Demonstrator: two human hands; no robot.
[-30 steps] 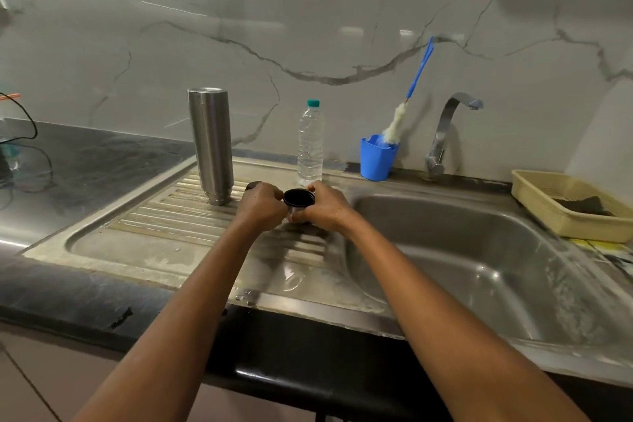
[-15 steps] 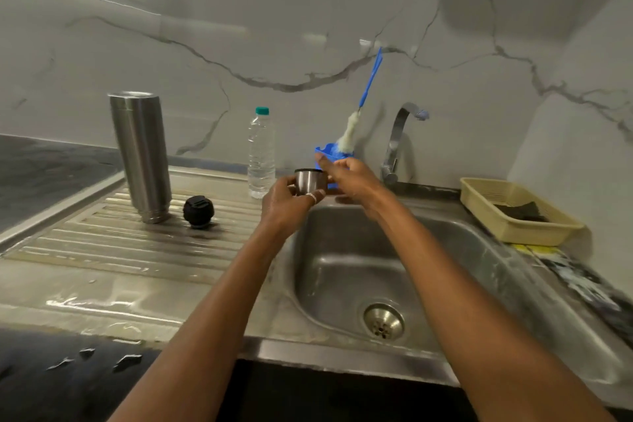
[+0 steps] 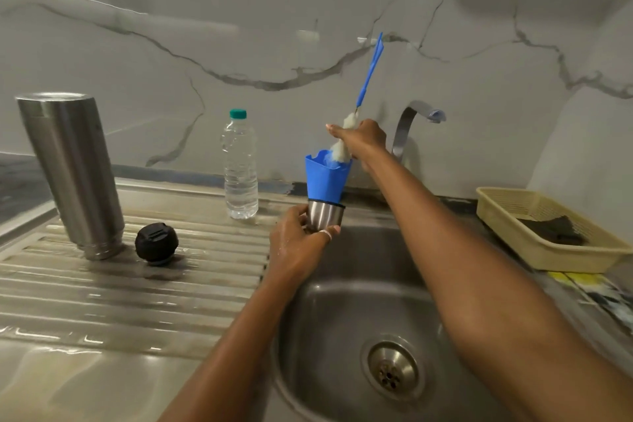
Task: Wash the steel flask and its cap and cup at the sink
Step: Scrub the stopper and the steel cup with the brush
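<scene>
- 1 steel flask (image 3: 70,175): standing on the ribbed drainboard (image 3: 137,301), far left, threaded end down. No hand on it.
- 1 black cap (image 3: 156,243): on the drainboard, just right of the flask's base, not quite touching it.
- 1 clear water bottle (image 3: 239,164), green lid, upright at the back of the drainboard.
- Left hand (image 3: 294,243): fingers wrapped round the 1 steel cup (image 3: 324,216), held upright over the sink's (image 3: 342,312) left edge.
- 1 blue holder (image 3: 327,178): directly behind the cup.
- Right hand (image 3: 363,140): gripping the white bristle end of the 1 blue-handled brush (image 3: 370,72), which sticks up out of the holder.
- 1 tap (image 3: 411,123): just right of that hand. Can't tell whether water is running.
- 1 beige tray (image 3: 513,236), far right on the counter, 1 dark pad (image 3: 551,231) in it.
</scene>
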